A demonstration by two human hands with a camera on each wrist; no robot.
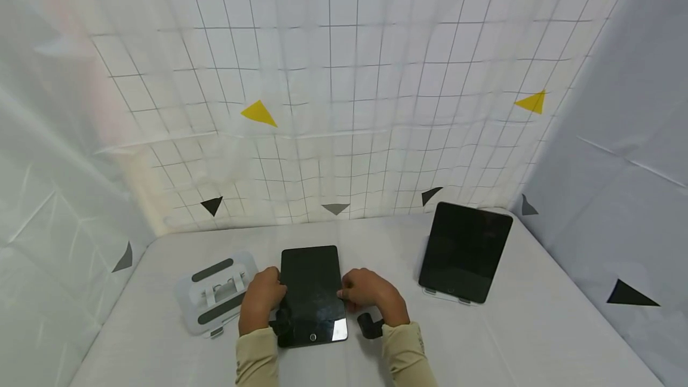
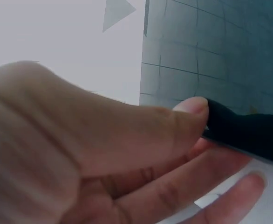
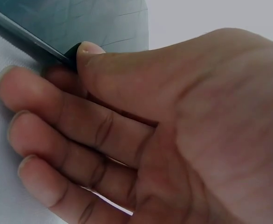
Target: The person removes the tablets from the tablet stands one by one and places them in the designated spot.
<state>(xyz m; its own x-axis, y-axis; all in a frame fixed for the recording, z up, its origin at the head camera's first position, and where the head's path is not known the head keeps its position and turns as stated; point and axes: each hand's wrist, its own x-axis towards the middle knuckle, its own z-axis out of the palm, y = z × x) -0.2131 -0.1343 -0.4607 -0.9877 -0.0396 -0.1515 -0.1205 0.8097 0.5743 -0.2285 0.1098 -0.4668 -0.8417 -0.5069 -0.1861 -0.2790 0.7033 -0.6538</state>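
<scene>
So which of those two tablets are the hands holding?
The middle tablet: the left hand pinches one side edge, the right hand the opposite one. The other tablet, farther right, touches neither hand.

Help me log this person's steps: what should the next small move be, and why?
Perhaps carry the held tablet left toward the white stand. The left hand and right hand pinch its opposite long edges, that stand bears no tablet, and the other tablet is propped up at the right.
</scene>
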